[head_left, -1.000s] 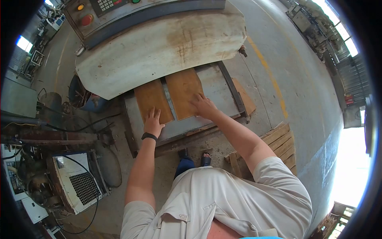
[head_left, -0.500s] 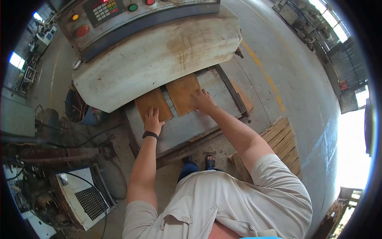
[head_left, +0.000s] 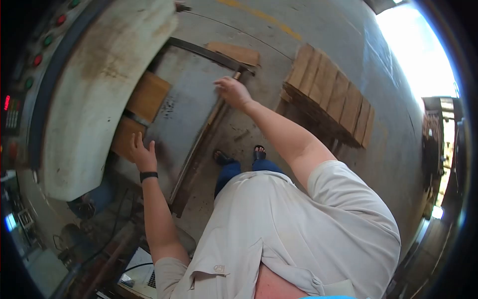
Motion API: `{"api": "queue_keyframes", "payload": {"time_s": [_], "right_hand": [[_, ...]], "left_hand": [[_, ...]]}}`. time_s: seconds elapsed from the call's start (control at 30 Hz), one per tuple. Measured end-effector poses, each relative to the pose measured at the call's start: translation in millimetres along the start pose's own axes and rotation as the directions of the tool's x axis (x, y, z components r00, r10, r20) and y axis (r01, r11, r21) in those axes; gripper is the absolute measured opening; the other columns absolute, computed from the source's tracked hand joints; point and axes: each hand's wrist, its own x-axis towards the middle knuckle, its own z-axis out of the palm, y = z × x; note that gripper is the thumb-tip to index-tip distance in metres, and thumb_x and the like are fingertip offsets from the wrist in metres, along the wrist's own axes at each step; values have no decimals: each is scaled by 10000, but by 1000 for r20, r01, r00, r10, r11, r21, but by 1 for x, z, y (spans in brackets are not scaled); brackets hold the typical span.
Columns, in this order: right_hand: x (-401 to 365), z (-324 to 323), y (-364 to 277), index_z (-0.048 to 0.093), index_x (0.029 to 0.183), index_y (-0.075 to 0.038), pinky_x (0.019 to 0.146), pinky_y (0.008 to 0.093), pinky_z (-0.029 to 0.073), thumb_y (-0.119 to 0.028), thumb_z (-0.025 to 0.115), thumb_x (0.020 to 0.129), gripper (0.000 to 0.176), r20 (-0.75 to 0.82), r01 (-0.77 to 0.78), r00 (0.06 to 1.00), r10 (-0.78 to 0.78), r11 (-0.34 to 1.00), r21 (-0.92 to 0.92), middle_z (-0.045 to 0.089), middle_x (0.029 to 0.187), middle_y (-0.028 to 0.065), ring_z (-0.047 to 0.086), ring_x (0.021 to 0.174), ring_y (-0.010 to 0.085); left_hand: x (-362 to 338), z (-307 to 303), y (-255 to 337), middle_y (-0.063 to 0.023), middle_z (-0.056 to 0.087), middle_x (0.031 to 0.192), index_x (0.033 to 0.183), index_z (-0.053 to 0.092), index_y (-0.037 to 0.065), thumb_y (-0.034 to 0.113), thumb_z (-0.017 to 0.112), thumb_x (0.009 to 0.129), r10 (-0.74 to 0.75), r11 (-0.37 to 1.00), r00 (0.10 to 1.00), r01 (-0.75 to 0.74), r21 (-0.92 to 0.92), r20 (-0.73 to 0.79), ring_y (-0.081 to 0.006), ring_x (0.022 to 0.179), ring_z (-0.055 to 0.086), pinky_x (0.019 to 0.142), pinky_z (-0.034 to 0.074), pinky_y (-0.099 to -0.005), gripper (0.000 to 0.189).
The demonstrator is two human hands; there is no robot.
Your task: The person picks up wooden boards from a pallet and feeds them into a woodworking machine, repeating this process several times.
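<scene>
Two flat brown boards lie on the grey metal machine table, partly hidden beneath the machine's pale hood. My left hand (head_left: 143,153), with a dark band at the wrist, is open, thumb and fingers apart, its fingertips at the nearer board (head_left: 125,137). The farther board (head_left: 150,94) lies just beyond it, with a narrow gap between the two. My right hand (head_left: 233,92) is off the boards, over the front edge of the metal table (head_left: 186,82) close to its far corner. Its fingers are loosely stretched and hold nothing.
The stained hood (head_left: 99,84) and a control panel (head_left: 30,82) with coloured buttons rise at the left. A stack of wooden boards (head_left: 331,94) sits on the floor at the right. Beyond the table's end lies a brown sheet (head_left: 234,52). My feet are at the table's front.
My view has swung to the right, bringing the floor stack further into sight. My right hand has left the farther board and moved to the table's front edge. My left hand stays by the nearer board.
</scene>
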Motion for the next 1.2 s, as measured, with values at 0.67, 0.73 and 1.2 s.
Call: {"api": "queue_keyframes", "payload": {"time_s": [0.67,0.73,1.2], "right_hand": [[-683,-112,153,689,1083,-53,813,366,532,-198,737,767,350,191,-965,222,956,243,-94,713,1003,128,680,921,270],[-716,-120,137,689,1087,-55,794,356,536,-190,742,769,350,172,-984,165,971,174,-38,715,997,122,682,905,249],[-791,-105,183,672,1061,-46,580,320,510,-134,721,786,294,90,-955,115,989,86,284,688,799,71,633,632,164]], "left_hand": [[-229,156,190,-155,687,1053,1162,633,0,82,648,863,343,867,796,-63,-495,498,-236,988,667,877,522,-335,310],[-257,187,155,-169,692,1058,1171,636,2,129,670,843,228,937,776,-11,-349,588,-253,983,671,886,518,-345,353],[-305,268,113,-149,695,1064,1116,677,28,139,656,833,148,985,544,-3,-175,826,-273,956,665,861,512,-373,305]]}}
